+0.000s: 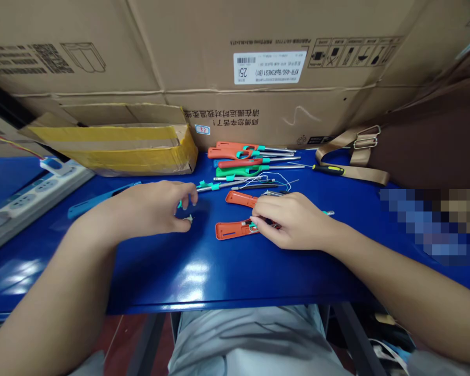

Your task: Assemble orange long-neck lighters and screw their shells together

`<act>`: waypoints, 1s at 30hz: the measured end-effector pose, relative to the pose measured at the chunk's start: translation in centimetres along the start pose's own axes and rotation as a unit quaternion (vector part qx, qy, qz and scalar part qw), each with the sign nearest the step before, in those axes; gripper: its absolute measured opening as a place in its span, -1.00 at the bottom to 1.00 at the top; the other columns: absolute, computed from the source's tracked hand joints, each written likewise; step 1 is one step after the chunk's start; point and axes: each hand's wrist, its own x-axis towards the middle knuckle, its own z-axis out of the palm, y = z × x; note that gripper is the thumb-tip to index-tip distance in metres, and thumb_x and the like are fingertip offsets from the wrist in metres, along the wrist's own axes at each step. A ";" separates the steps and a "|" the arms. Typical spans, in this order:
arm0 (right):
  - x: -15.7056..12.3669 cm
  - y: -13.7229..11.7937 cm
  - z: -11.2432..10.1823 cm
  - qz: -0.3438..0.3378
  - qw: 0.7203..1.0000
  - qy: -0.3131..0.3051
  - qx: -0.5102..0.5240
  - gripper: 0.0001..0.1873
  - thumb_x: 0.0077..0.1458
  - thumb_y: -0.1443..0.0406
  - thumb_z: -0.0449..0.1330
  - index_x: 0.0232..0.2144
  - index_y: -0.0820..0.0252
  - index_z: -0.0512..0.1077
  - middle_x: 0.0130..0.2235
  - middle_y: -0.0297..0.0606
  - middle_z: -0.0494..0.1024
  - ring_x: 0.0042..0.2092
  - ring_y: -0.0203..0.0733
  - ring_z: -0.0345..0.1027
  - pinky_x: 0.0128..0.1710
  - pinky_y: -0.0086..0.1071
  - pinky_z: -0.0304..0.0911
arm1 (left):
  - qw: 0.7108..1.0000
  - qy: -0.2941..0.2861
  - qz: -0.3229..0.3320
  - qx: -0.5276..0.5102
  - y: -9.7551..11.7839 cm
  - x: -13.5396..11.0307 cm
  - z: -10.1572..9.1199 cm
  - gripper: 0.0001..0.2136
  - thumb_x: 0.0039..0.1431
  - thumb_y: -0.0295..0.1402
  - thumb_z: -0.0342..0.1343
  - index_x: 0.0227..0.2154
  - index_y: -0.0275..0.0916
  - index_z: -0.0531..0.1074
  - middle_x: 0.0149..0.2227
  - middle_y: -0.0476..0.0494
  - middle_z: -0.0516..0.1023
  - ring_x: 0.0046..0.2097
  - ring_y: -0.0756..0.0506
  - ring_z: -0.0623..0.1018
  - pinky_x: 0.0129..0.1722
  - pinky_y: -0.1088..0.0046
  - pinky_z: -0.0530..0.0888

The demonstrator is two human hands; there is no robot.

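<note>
My left hand (pixel 156 206) hovers left of centre with its thumb and fingers apart. Beside the thumb tip is a small whitish piece (pixel 189 218); whether it touches the thumb I cannot tell. My right hand (pixel 292 220) is pinched closed over an open orange lighter half-shell (pixel 231 230), which has small wires and a turquoise part inside. Its fingertips hide what they pinch. A second orange half-shell (pixel 241 198) lies just behind, partly covered by that hand. Thin white and blue wires (pixel 284 179) and metal tubes with turquoise pieces (pixel 215 186) lie farther back.
Several long-necked lighters (pixel 238 152) are lined up at the back. A screwdriver (pixel 328 169) and a tan strap (pixel 370 174) lie right of them. Taped cardboard box (pixel 141 159), blue shell (pixel 97 201) and power strip (pixel 35 196) are at left. Large carton (pixel 203 57) stands behind.
</note>
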 end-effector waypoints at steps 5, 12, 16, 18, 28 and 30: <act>0.0 0.2 0.0 -0.021 1.000 -0.001 0.002 -0.78 0.29 0.31 0.06 -0.39 0.20 0.43 -0.41 -0.36 0.49 -0.44 -0.33 0.18 -0.43 -0.35 -0.04 | 0.999 -0.044 -0.022 0.005 -0.1 -0.4 -0.4 -0.90 -0.08 -0.44 0.18 -0.42 -0.20 0.50 -0.51 0.05 0.47 -0.55 0.04 0.33 -0.53 0.50 0.11; -0.1 -0.1 0.4 -0.093 0.995 -0.014 0.013 -0.74 0.33 0.31 0.07 -0.39 0.21 0.46 -0.42 -0.37 0.53 -0.43 -0.34 0.27 -0.41 -0.37 0.04 | 0.995 -0.102 -0.001 -0.001 0.5 0.1 -0.5 -0.89 0.14 -0.32 0.13 -0.46 -0.18 0.49 -0.46 -0.06 0.50 -0.50 -0.04 0.39 -0.50 0.44 0.15; -0.2 -0.3 0.8 -0.128 0.992 -0.005 0.011 -0.72 0.34 0.31 0.08 -0.42 0.22 0.46 -0.43 -0.38 0.53 -0.43 -0.35 0.30 -0.41 -0.37 0.08 | 0.990 -0.075 0.080 -0.090 1.5 0.1 -0.5 -0.88 0.22 -0.24 0.13 -0.27 -0.14 0.47 -0.35 -0.02 0.54 -0.41 -0.04 0.46 -0.43 0.49 0.27; -0.2 -0.3 0.8 -0.136 0.991 0.001 0.005 -0.72 0.34 0.32 0.07 -0.42 0.22 0.47 -0.44 -0.37 0.54 -0.44 -0.35 0.30 -0.42 -0.37 0.08 | 0.980 -0.069 0.129 -0.137 2.5 0.0 -0.6 -0.88 0.27 -0.26 0.09 -0.23 -0.17 0.43 -0.30 0.00 0.54 -0.35 -0.03 0.46 -0.36 0.50 0.32; -0.1 -0.4 0.3 -0.135 0.976 0.168 0.017 -0.85 0.21 0.41 0.16 -0.42 0.21 0.46 -0.49 -0.37 0.51 -0.51 -0.35 0.22 -0.48 -0.39 0.14 | 0.843 -0.113 0.230 -0.473 6.1 0.6 1.5 -0.92 0.39 -0.35 0.02 -0.23 -0.23 0.27 -0.36 0.06 0.32 -0.37 0.05 0.38 -0.37 0.52 0.39; -0.2 -0.4 0.2 -0.138 0.972 0.191 0.021 -0.88 0.19 0.41 0.17 -0.41 0.20 0.44 -0.49 -0.37 0.51 -0.51 -0.35 0.24 -0.47 -0.40 0.16 | 0.811 -0.133 0.228 -0.522 6.4 0.6 1.7 -0.91 0.42 -0.36 -0.01 -0.24 -0.23 0.25 -0.38 0.07 0.28 -0.41 0.07 0.37 -0.40 0.52 0.39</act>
